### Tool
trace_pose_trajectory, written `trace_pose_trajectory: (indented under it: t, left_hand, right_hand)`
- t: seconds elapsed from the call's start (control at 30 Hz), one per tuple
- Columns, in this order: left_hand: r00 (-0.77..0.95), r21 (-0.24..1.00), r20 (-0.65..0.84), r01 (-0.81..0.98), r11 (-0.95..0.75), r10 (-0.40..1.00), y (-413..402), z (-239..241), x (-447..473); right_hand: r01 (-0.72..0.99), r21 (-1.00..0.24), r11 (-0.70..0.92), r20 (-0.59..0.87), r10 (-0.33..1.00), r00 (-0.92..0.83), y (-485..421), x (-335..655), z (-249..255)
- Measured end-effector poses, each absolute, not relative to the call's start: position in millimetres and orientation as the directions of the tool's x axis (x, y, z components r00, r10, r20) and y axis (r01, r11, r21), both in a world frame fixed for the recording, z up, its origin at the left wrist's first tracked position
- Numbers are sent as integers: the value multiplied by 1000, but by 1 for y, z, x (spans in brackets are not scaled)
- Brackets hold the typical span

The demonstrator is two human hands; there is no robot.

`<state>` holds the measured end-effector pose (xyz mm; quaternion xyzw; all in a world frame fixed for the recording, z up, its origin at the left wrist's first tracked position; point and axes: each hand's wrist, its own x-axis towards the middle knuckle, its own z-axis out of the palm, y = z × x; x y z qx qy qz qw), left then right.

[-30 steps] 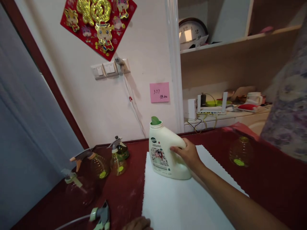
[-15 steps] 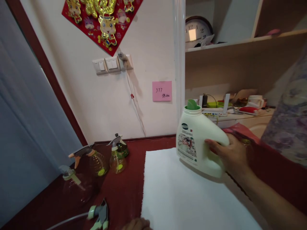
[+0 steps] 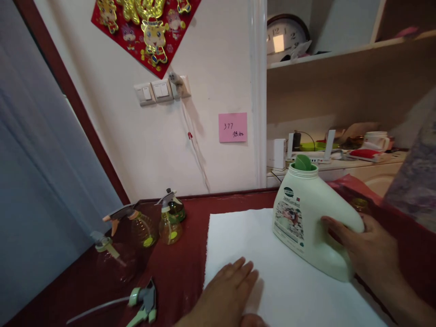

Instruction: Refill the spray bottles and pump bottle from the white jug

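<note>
My right hand (image 3: 371, 247) is wrapped round the handle of a pale green detergent jug (image 3: 306, 218). The jug leans a little, its label toward me and its green spout (image 3: 303, 162) uncovered at the neck. Its base is over the right part of a white sheet (image 3: 245, 227); whether it touches the sheet I cannot tell. My left hand (image 3: 230, 288) is over the sheet's near part, fingers stretched forward and nothing held. Left of it lies a loose trigger spray head (image 3: 145, 302) with a long tube.
At the left of the dark red tabletop (image 3: 194, 254) stand several spray bottles: a clear one (image 3: 117, 261), an orange-trigger one (image 3: 145, 229), a small clear one (image 3: 170, 227) and a dark green one (image 3: 177, 209). A yellowish jar (image 3: 361, 205) is behind my right hand. Shelves (image 3: 327, 59) rise behind.
My right hand has brought the jug to the right and nearer to me. My left hand has come up from the bottom edge over the sheet, its fingers now stretched out.
</note>
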<state>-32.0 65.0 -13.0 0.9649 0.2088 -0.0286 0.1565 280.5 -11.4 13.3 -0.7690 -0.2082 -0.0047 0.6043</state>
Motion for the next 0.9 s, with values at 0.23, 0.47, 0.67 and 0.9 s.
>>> trace_pose_trajectory:
  t: [0.23, 0.47, 0.67, 0.9]
  left_hand:
    - [911, 415, -133, 410, -813, 391, 77, -23, 31]
    - [888, 359, -154, 459, -813, 433, 103, -43, 33]
    - [834, 290, -215, 552, -782, 508, 115, -30, 25]
    - [752, 176, -267, 653, -737, 603, 134, -20, 13]
  right_hand:
    - [267, -908, -323, 117, 416, 902, -14, 285, 15]
    - [163, -952, -258, 38, 430, 902, -14, 286, -2]
    - [214, -939, -269, 79, 437, 896, -13, 288, -2]
    - [307, -931, -199, 198, 433, 879, -12, 296, -13]
